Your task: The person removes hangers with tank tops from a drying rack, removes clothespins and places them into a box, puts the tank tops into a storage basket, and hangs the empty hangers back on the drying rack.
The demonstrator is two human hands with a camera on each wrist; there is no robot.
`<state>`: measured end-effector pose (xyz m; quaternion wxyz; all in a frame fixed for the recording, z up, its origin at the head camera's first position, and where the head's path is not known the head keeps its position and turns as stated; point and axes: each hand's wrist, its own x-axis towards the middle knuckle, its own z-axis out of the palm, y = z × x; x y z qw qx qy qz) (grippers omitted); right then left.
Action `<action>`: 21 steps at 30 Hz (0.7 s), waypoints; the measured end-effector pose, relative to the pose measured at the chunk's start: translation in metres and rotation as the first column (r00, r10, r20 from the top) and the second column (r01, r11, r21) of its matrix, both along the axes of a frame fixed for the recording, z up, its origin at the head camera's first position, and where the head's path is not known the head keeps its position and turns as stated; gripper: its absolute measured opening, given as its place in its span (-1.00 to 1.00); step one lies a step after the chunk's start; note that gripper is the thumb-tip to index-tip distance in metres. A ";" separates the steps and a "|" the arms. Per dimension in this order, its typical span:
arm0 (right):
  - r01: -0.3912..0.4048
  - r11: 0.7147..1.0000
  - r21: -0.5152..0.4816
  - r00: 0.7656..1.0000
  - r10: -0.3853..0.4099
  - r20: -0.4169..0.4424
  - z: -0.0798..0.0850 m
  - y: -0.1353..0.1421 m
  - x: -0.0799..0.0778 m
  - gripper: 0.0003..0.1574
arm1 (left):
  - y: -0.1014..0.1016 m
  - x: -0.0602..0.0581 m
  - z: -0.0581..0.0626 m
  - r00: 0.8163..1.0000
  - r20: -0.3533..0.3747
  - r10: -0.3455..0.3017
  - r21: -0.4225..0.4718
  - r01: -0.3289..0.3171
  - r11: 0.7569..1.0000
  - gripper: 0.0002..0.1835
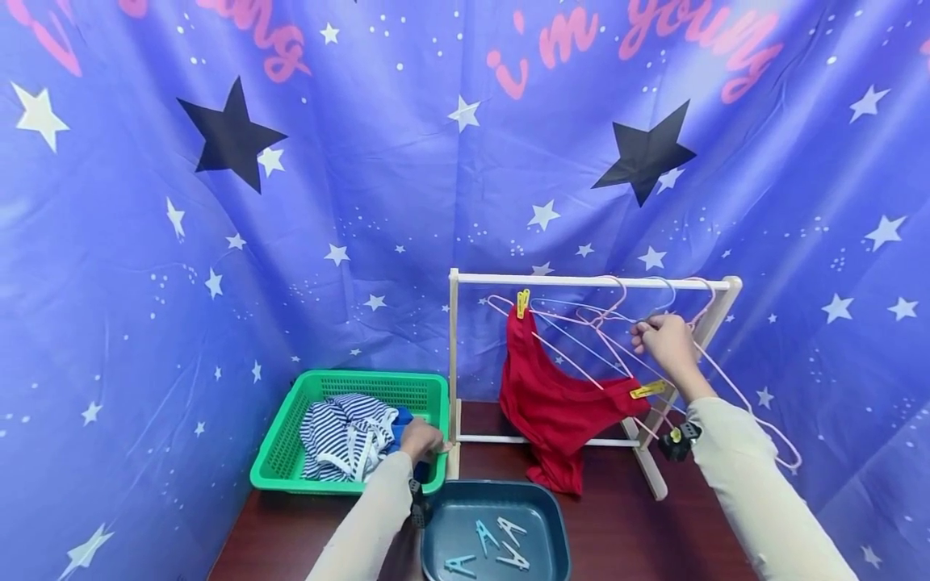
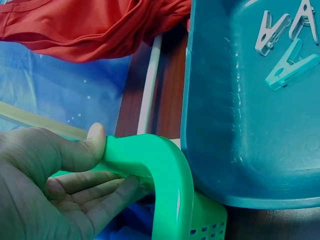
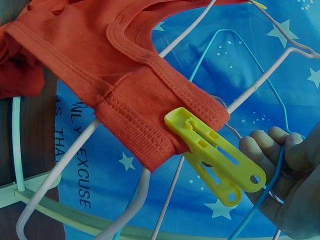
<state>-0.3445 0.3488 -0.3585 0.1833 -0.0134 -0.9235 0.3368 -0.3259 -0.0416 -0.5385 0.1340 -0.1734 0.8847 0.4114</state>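
My left hand [image 1: 421, 440] grips the rim of the green basket [image 1: 291, 428] at its right side; in the left wrist view the thumb lies above the rim and the fingers reach beneath it. Up by the rack's rail, my right hand [image 1: 668, 343] holds a blue hanger [image 3: 274, 178], its fingers curled about the wire. A red garment [image 1: 545, 395] hangs on a pink hanger beside it, fixed by a yellow clothespin [image 1: 523, 303] at the upper left and another yellow clothespin [image 3: 215, 155] near my right hand. Blue-and-white striped clothing [image 1: 341, 436] and a blue cloth [image 1: 400, 428] lie in the basket.
The wooden rack [image 1: 454, 355] with a white top rail [image 1: 508, 279] stands at the back right, bearing several hangers. A dark teal tray [image 1: 555, 516] with several clothespins sits in front of it on the brown table [image 1: 617, 532]. A purple star-patterned curtain [image 1: 407, 202] hangs behind.
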 end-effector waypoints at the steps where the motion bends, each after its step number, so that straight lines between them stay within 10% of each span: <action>1: 0.001 1.000 0.004 1.000 -0.001 -0.001 0.000 0.000 0.000 -0.63 | 0.000 0.000 0.000 1.000 -0.005 0.003 0.004 -0.003 1.000 -0.75; 21: 0.081 0.991 0.109 0.997 -0.079 -0.021 0.006 -0.005 0.014 -0.66 | 0.004 -0.001 -0.005 0.999 -0.029 0.014 -0.029 -0.015 0.999 -0.66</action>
